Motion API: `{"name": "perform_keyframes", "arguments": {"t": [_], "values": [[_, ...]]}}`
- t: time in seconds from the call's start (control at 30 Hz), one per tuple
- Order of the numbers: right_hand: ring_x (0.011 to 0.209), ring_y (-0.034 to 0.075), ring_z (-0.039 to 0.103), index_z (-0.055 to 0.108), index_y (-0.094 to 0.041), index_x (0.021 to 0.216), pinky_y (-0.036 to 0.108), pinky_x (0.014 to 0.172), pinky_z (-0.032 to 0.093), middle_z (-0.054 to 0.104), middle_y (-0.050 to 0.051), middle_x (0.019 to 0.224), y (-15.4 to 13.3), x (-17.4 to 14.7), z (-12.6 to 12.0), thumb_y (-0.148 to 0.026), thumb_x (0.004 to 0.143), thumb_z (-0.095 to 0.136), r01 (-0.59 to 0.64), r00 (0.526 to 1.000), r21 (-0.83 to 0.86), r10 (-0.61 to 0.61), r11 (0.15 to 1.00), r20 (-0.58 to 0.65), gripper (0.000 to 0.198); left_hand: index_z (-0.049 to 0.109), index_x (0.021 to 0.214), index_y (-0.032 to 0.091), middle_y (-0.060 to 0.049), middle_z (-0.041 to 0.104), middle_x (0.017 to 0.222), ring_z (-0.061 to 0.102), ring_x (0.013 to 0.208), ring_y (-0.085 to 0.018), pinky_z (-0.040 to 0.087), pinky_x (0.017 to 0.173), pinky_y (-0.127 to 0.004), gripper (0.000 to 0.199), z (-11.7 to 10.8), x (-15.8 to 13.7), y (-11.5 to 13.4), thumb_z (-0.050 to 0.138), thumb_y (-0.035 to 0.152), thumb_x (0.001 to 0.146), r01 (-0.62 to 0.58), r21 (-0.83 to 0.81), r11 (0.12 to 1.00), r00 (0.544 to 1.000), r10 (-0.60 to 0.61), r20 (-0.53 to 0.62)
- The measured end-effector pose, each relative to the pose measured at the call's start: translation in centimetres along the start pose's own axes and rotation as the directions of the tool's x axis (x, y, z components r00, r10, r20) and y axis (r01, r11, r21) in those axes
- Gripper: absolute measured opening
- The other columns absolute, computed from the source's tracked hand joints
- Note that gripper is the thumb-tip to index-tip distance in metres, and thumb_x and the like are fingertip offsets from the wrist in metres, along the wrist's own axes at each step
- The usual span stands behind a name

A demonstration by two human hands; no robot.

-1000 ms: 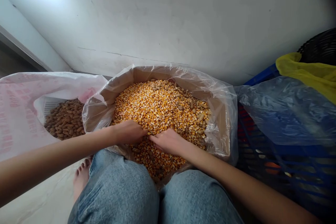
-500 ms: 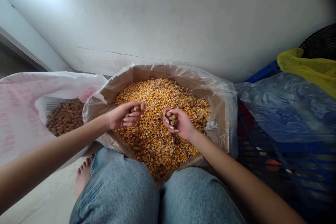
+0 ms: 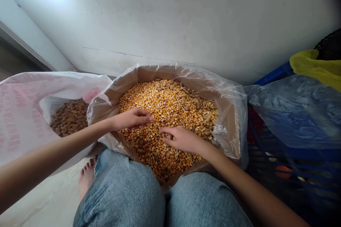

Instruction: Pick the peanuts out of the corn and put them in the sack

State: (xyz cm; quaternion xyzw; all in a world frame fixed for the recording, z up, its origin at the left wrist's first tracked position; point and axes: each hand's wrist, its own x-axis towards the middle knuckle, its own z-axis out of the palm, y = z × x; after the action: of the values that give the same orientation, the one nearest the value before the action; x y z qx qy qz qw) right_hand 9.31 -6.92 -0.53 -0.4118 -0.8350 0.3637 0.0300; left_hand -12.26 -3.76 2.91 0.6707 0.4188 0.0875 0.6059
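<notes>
A box lined with clear plastic [image 3: 234,113] holds loose yellow corn kernels [image 3: 160,101], with unshelled peanuts [image 3: 207,117] scattered among them, mostly at the back right. Over the left part of the corn is my left hand [image 3: 132,118], palm down with its fingers curled closed. The peanuts it held a moment ago are hidden under the fingers. My right hand [image 3: 182,138] is low over the middle of the corn, also palm down. Its thumb and fingers are closed around peanuts, partly showing in the gap between them.
To the left, a white and pink bag [image 3: 23,113] stands against the box, with a pile of peanuts [image 3: 69,118] inside. A blue crate [image 3: 314,184], clear plastic [image 3: 301,110] and yellow mesh [image 3: 314,65] are on the right. A wall [image 3: 173,17] rises behind.
Both hands have turned from palms facing up or inward to palm down. My right hand has moved lower and closer to the corn; my left hand has shifted slightly right.
</notes>
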Motion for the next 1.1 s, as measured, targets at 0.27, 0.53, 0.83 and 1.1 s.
{"name": "perform_keyframes", "arguments": {"t": [0.27, 0.53, 0.83, 1.1], "values": [[0.064, 0.023, 0.061, 0.050, -0.016, 0.099, 0.027, 0.053, 0.039, 0.064, 0.010, 0.071, -0.3, -1.1, 2.1, -0.020, 0.077, 0.041, 0.078, 0.983, -0.562, 0.029, 0.823, 0.179, 0.024, 0.057, 0.085, 0.017, -0.006, 0.062, 0.064, 0.054, 0.053, -0.016, 0.034, 0.048, -0.024, 0.014, 2.3, 0.3, -1.3, 0.046, 0.020, 0.076, -0.285, 0.923, 0.257, 0.950, -0.052, 0.308], [0.062, 0.016, 0.055, 0.050, -0.019, 0.088, 0.024, 0.054, 0.036, 0.060, 0.004, 0.069, 0.9, -0.3, 1.3, -0.029, 0.076, 0.044, -0.041, 0.996, -0.193, 0.056, 0.980, 0.074, 0.017, 0.054, 0.092, 0.017, -0.006, 0.061, 0.063, 0.055, 0.053, -0.016, 0.035, 0.048, -0.024, 0.021, 2.1, 0.9, -2.5, 0.040, 0.016, 0.077, -0.238, 0.936, 0.260, 0.961, -0.074, 0.265], [0.032, 0.003, 0.030, 0.046, -0.018, 0.084, 0.014, 0.029, 0.019, 0.045, -0.006, 0.049, 0.8, 0.3, -0.5, -0.027, 0.076, 0.038, -0.148, 0.989, 0.945, 0.029, 0.293, 0.146, 0.014, 0.054, 0.095, 0.019, 0.002, 0.054, 0.065, 0.046, 0.056, -0.009, 0.034, 0.052, -0.019, 0.026, 0.2, 0.9, -1.1, 0.046, 0.024, 0.071, -0.018, 0.500, 0.866, 0.984, -0.074, 0.165], [0.030, 0.000, 0.028, 0.047, -0.018, 0.079, 0.011, 0.025, 0.011, 0.052, -0.003, 0.064, 1.4, 0.5, -1.4, -0.030, 0.079, 0.035, -0.132, 0.991, 0.983, -0.003, -0.131, 0.133, 0.017, 0.050, 0.087, 0.016, 0.008, 0.029, 0.046, 0.014, 0.032, -0.002, 0.011, 0.027, -0.013, 0.019, -0.8, -0.3, -0.2, 0.039, 0.028, 0.077, 0.156, -0.633, 0.759, 0.987, -0.103, 0.120]]}}
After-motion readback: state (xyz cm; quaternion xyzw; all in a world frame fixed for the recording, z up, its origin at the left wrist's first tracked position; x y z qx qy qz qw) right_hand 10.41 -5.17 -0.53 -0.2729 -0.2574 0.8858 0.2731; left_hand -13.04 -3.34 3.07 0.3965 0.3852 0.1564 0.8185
